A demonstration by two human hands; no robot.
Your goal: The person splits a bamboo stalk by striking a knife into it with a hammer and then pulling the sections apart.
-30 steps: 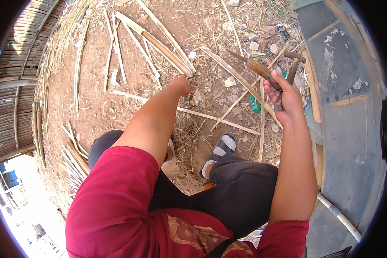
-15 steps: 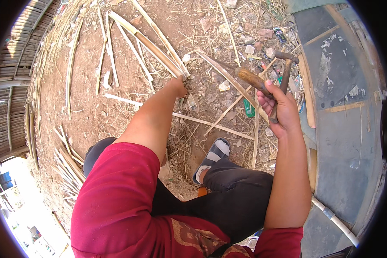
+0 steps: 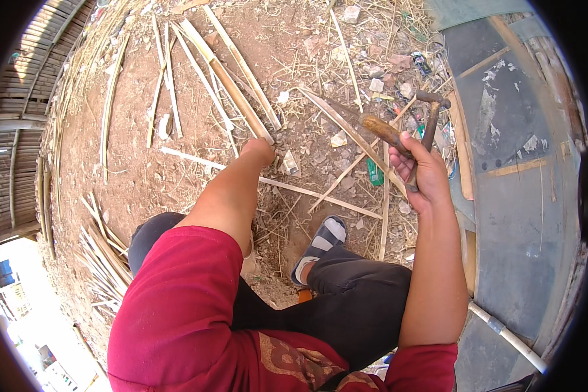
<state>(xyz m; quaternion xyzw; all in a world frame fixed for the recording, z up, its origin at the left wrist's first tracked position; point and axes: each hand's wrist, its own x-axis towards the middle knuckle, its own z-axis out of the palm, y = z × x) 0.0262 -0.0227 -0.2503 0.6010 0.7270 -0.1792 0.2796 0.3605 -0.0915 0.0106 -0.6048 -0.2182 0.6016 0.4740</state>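
Observation:
My left hand (image 3: 259,151) is closed around the near end of a split bamboo length (image 3: 232,88), which slants away to the upper left over the ground. Its fingertips are mostly hidden under the hand. Raised on the right, my right hand (image 3: 424,171) grips two things at once. One is a hammer (image 3: 431,121) with a dark head pointing up and away; the other is a tool with a thick wooden handle (image 3: 382,130), whose working end I cannot make out. A curved bamboo strip (image 3: 353,134) lies below and left of that hand.
Several thin bamboo strips (image 3: 170,85) lie about on the dirt, one (image 3: 307,191) crossing before my sandalled foot (image 3: 323,245). A strip pile (image 3: 104,261) is at lower left. Dark grey sheeting (image 3: 516,215) runs along the right; a bamboo-slat wall (image 3: 10,157) stands left.
My left hand has drawn slightly nearer to me, and the end of the split bamboo has come with it. My right hand still holds the hammer and the wooden-handled tool, almost unmoved.

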